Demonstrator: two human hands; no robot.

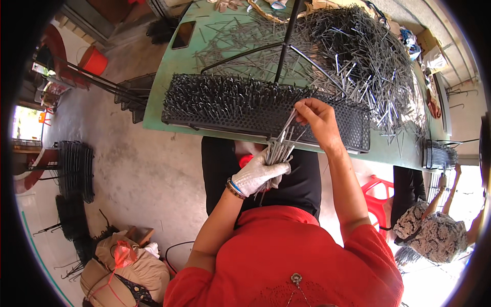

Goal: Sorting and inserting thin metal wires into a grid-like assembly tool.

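Observation:
My left hand (258, 174), in a white glove, is closed round a bundle of thin grey metal rods (280, 152) in front of the rack. My bare right hand (318, 120) pinches the upper end of a metal rod (289, 123) just above that bundle. Behind both hands lies a long black perforated metal rack (337, 130) on the green table. Dark rods stand upright in its holes, densely on the left (204, 97) and along the back edge. Toward the front right, bare holes show. Whether my right hand holds more than one rod I cannot tell.
A big heap of loose rods (358, 56) covers the green table (153, 115) behind the rack, under a black metal frame (284, 51). A phone-like dark slab (183, 35) lies at the left. Red stool (377, 199) and another person (434, 230) are on the right; more black racks (75, 171) stand left.

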